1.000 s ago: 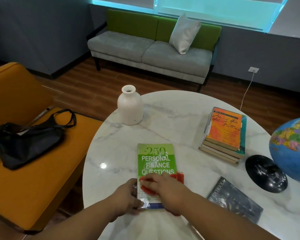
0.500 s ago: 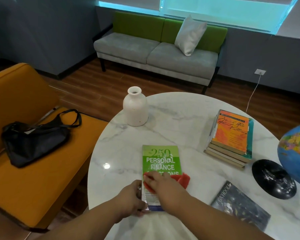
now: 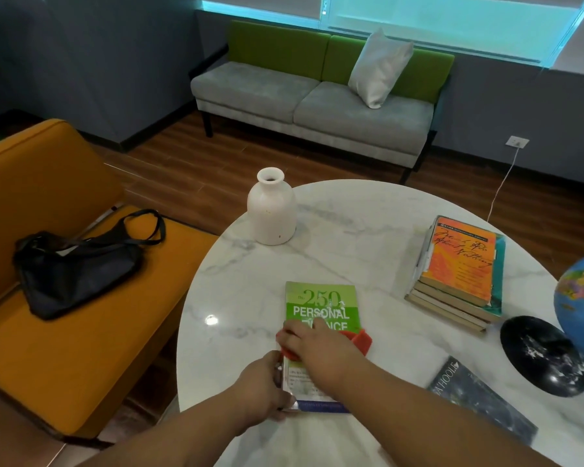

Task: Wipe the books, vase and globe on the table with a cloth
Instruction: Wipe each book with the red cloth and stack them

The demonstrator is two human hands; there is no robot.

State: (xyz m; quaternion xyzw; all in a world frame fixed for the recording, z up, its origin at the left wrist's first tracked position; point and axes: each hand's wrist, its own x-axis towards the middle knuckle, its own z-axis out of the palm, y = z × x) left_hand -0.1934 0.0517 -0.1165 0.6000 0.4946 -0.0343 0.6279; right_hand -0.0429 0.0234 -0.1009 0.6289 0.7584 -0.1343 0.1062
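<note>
One round table (image 3: 351, 230) serves as the landmark. On it lie two single books, a green book (image 3: 321, 301) near its front edge and a dark book (image 3: 479, 402) at its front right. There is also one stack (image 3: 459, 267) of at least four books on its right side; the exact number cannot be told. The table also carries one white vase (image 3: 272, 210) at its far left, one globe (image 3: 580, 298) at its right edge, and one red cloth (image 3: 361, 340). Two hands, the left hand (image 3: 263, 389) and the right hand (image 3: 317, 348), are over its front. Left of the table stands one orange seat (image 3: 64, 365) with one black bag (image 3: 75, 274). Beyond the table stands one sofa (image 3: 311, 106) with one pillow (image 3: 380, 69).
</note>
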